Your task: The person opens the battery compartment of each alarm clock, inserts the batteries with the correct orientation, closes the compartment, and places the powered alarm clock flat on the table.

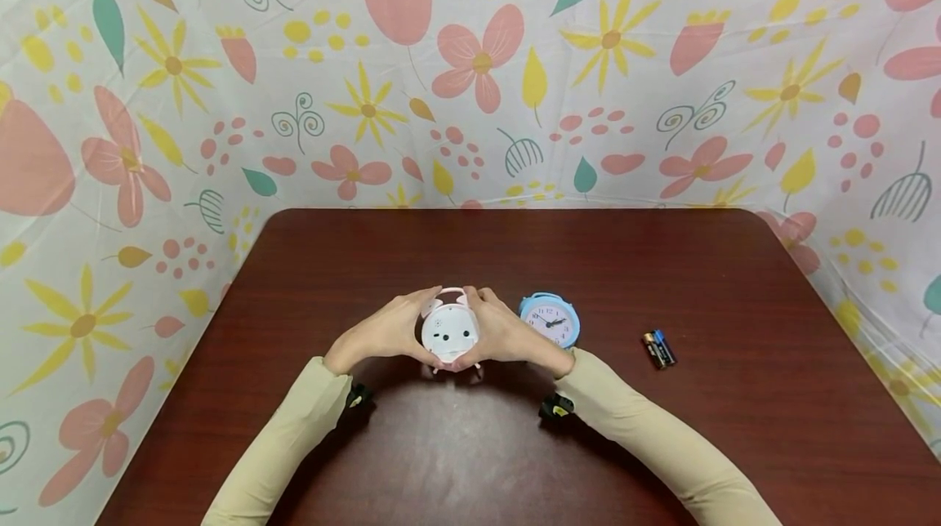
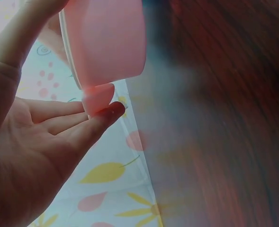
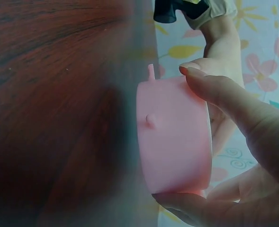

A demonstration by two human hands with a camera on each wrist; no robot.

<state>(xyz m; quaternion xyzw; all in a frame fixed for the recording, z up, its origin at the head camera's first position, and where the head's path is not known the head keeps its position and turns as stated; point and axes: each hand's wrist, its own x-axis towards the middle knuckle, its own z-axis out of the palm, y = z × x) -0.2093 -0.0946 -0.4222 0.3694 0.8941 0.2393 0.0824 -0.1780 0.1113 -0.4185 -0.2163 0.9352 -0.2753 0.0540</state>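
At the left, against a flowered cloth hanging around the dark worktop, I see a person's cream left sleeve reaching in from the near edge, with a small black device beside its cuff. The left hand comes out of it, curved round one side of a small pink alarm clock, its thumb low and its fingers up by a rounded pink ear. That clock is in the middle, upright between both hands, its white round panel with two dark knobs turned toward the person; I can't tell whether its little feet touch the worktop. On its other side the right hand grips it the same way, thumb below, fingers above, the thumbs nearly meeting under the rim. Just beyond the right wrist sits a blue alarm clock, its pale numbered dial facing this way, its lower edge near the forearm. A second black device shows beside the right sleeve. Farther right, well apart from the clocks, two batteries lie side by side.
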